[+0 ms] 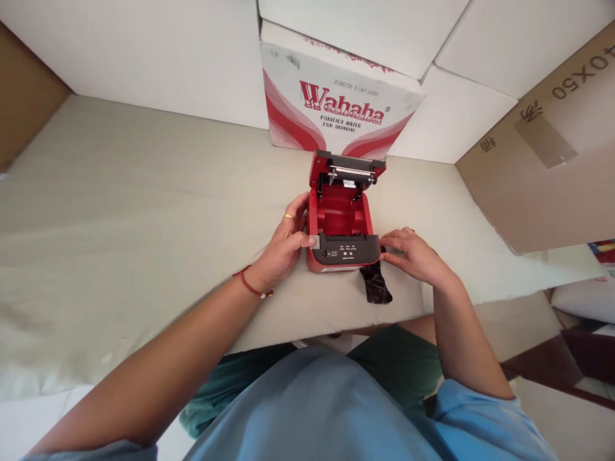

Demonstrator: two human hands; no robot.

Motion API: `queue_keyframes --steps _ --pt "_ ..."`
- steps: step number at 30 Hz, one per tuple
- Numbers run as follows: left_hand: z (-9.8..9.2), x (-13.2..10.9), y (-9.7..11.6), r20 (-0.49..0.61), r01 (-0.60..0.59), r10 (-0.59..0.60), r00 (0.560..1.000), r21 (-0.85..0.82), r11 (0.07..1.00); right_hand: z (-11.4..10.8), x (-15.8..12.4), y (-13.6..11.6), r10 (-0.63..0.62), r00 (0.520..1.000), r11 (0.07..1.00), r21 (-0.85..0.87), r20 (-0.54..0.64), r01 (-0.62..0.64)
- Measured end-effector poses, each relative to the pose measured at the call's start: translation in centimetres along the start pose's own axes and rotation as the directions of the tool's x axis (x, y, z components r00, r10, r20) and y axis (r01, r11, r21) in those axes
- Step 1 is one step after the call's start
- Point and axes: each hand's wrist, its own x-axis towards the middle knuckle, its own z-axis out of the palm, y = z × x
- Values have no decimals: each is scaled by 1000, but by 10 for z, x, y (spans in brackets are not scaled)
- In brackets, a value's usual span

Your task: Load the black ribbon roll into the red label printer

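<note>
A red and black thermal printer [343, 253] rests on the cloth-covered table, its lid [348, 169] raised and tilted back. Its red inner bay [339, 214] holds no roll. My left hand [288, 240] grips the printer's left side, with the thumb on a grey piece at the front corner and the fingers along the side wall. At the opposite front corner, my right hand [410, 253] has its fingertips bent against the casing; what lies between them is partly hidden. A crumpled, shiny black strip [376, 285] lies below that corner, near the right fingers.
Behind the printer stands a white and red water carton [336, 102], against white boxes [168, 57]. A large brown cardboard box [542, 141] is on the right, and another brown surface [29, 96] on the left. The table's front edge is close to my body.
</note>
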Motion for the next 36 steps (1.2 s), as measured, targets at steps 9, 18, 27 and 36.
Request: queue_keyframes --steps 9,18,27,36 --pt "0 1 -1 25 -30 29 999 22 999 -37 -16 -22 -70 997 994 89 14 69" --pt "3 2 0 31 -31 31 999 -4 1000 -131 -6 -61 -611 759 699 603 225 384" --pt "4 0 4 17 16 -16 1000 29 999 -53 79 -101 11 999 996 84 -47 -7" --pt "6 0 1 13 45 -46 999 39 998 -33 106 -110 225 974 946 -235 -24 -224"
